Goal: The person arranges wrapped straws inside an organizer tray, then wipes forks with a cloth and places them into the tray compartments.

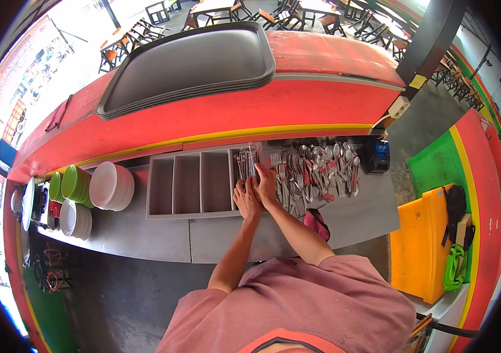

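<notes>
A grey cutlery tray (216, 154) lies on the metal counter. Its right-hand compartment holds a bunch of metal cutlery (251, 160), while the other three compartments show bare bottoms. My left hand (246, 199) is at the near end of that compartment, fingers bent around the lower end of the bunch. Right beside it, my right hand (266, 186) closes on the same bunch from the right, its fingers pointing away from me. The exact pieces between my fingers are partly hidden. To the right of the tray spreads a loose pile of spoons and forks (315, 167).
Stacked white plates (112, 186) and green plates (76, 185) stand on the left. Black serving trays (194, 65) rest on the red ledge ahead. A dark red cloth (316, 223) lies near my right forearm. A dark blue box (376, 155) sits at the counter's right end.
</notes>
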### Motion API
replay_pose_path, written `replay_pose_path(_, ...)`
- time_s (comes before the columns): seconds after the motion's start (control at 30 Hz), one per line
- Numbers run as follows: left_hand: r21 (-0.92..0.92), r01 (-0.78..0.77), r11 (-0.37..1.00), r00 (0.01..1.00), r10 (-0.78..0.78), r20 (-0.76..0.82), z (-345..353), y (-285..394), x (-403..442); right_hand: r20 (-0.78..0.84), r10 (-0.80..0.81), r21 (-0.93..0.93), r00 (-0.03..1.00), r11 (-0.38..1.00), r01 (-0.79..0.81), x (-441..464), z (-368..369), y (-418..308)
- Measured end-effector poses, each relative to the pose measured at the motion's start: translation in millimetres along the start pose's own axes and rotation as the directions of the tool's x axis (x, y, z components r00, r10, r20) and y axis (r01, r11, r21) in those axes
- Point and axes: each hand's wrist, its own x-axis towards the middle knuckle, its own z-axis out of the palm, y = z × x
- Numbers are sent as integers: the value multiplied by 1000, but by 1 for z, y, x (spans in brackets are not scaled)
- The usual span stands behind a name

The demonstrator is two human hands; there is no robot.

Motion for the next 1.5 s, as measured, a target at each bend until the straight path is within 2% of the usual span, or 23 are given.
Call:
replay_pose_path(0.07,19,18,1000,1000,-18,13,-3,3,0,-11,-13,-10,1000,1000,13,0,2,2)
replay_pose_path(0.17,76,-48,996,993,56,-107,10,-5,0,-24,-34,-18,999,999,33,0,4,5)
replay_pose_path(0.37,190,-141,972,989,146,-15,18,-13,1,-34,-45,-5,998,999,45,-1,8,8)
replay_pose_path(0.47,157,-134,978,991,130,34,3,-3,-2,-50,-51,9,997,999,52,-1,10,10)
replay_pose_path(0.67,111,-95,989,995,92,29,4,-5,-2,-4,3,23,1000,1000,-3,-1,3,4)
replay_pose_path(1.0,143,-82,986,997,81,11,12,-7,2,-12,-6,37,1000,999,7,-1,6,8)
replay_pose_path(1.27,61,-70,996,998,69,11,14,-11,3,-4,12,47,1000,999,-12,-2,7,8)
replay_pose_path(1.5,82,-67,994,998,66,17,18,-14,3,-7,6,36,1000,999,-6,-2,6,6)
